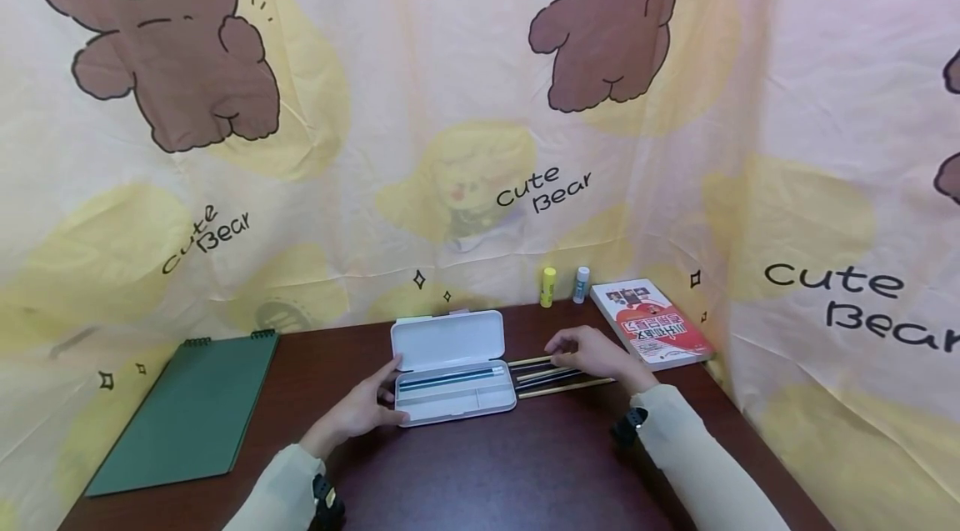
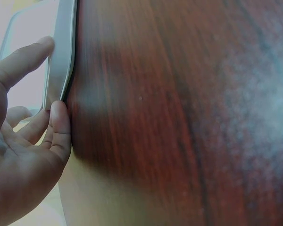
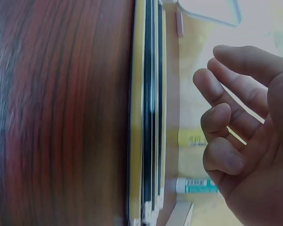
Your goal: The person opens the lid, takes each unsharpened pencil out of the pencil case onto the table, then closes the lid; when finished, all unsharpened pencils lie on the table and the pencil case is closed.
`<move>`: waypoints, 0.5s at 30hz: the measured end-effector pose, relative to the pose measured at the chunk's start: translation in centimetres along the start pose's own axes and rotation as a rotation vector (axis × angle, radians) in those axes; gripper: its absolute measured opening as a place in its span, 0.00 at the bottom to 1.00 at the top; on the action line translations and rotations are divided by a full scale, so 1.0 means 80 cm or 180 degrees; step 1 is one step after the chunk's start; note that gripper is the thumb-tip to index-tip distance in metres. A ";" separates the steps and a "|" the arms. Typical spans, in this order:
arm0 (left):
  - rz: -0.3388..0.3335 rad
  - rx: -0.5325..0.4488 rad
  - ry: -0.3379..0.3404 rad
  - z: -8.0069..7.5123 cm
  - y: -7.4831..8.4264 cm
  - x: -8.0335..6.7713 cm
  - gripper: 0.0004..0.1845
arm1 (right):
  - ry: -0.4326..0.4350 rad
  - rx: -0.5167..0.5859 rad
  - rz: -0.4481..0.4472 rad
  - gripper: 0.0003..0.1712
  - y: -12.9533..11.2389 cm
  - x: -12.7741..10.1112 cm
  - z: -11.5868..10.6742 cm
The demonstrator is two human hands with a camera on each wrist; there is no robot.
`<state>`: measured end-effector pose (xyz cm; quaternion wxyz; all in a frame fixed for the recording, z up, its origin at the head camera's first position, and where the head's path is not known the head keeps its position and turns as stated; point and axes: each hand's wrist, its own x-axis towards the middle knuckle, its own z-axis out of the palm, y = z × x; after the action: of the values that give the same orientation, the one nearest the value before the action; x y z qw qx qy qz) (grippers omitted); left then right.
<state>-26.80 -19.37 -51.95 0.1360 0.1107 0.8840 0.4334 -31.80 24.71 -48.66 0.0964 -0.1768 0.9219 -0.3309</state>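
Note:
A white pencil case (image 1: 448,341) lies with its lid raised on the dark wooden table. A couple of blue pencils (image 1: 442,382) rest in its back compartment. My left hand (image 1: 356,408) holds the case's left end, the thumb at the front corner and other fingers farther back. In the left wrist view, the thumb (image 2: 26,59) lies against the case's side. Just right of the case, several black and gold pencils (image 1: 564,388) lie side by side. Over them hovers my right hand (image 1: 591,353), its fingers loosely bent with nothing between them, as the right wrist view (image 3: 245,122) confirms.
A green spiral-bound pad (image 1: 187,414) lies at the left. At the back right stand a yellow glue stick (image 1: 548,288) and a white-and-blue one (image 1: 581,285), beside a red-and-white book (image 1: 651,324). A bear-print cloth (image 1: 450,97) hangs behind the table.

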 end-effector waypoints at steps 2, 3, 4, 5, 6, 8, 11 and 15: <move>-0.0007 0.0006 0.0006 0.000 0.000 0.000 0.57 | -0.0010 -0.0017 -0.0028 0.12 -0.004 0.004 0.004; -0.0010 0.0008 0.0008 0.000 0.000 -0.001 0.57 | -0.0019 -0.0023 -0.0037 0.12 -0.006 0.005 0.007; -0.0013 0.0009 0.0008 0.000 0.001 -0.001 0.57 | -0.0037 -0.0020 -0.0031 0.12 -0.008 0.007 0.009; -0.0015 0.0010 0.0009 0.000 0.001 -0.001 0.57 | -0.0054 -0.0020 -0.0038 0.12 -0.010 0.009 0.012; -0.0015 0.0009 0.0007 0.000 0.001 -0.001 0.57 | -0.0068 -0.0024 -0.0048 0.11 -0.012 0.011 0.015; -0.0019 0.0000 0.0006 -0.001 0.002 -0.002 0.57 | -0.0077 -0.0028 -0.0075 0.11 -0.016 0.014 0.020; -0.0022 -0.0018 0.0007 -0.001 0.003 -0.002 0.57 | -0.0088 -0.0071 -0.0156 0.11 -0.024 0.020 0.029; -0.0026 -0.0033 0.0006 -0.001 0.003 -0.002 0.56 | -0.0119 -0.0081 -0.0265 0.10 -0.036 0.025 0.038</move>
<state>-26.65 -19.34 -51.68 0.1376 0.1059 0.8823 0.4375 -31.96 20.07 -49.24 0.0974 -0.2223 0.9160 -0.3195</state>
